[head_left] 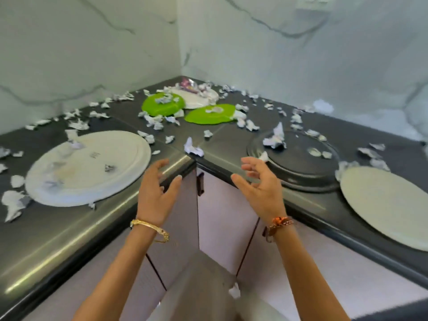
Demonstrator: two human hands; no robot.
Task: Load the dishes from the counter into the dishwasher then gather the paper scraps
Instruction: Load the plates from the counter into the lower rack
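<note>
2 hands, left hand (155, 191) and right hand (261, 188), hover empty, fingers spread, near the counter (69, 228).

Domestic kitchen, corner section. Evidence: dark L-shaped counter (69, 230) with pale cabinet doors (222, 218) beneath, marble-pattern wall panels (92, 42), wall socket (315, 2) far right. Plates (92, 165) lie on the counter.

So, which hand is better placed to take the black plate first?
The right hand. It hangs open beside the black plate, almost at its near rim. The left hand, also open, is nearer the large white plate.
</note>
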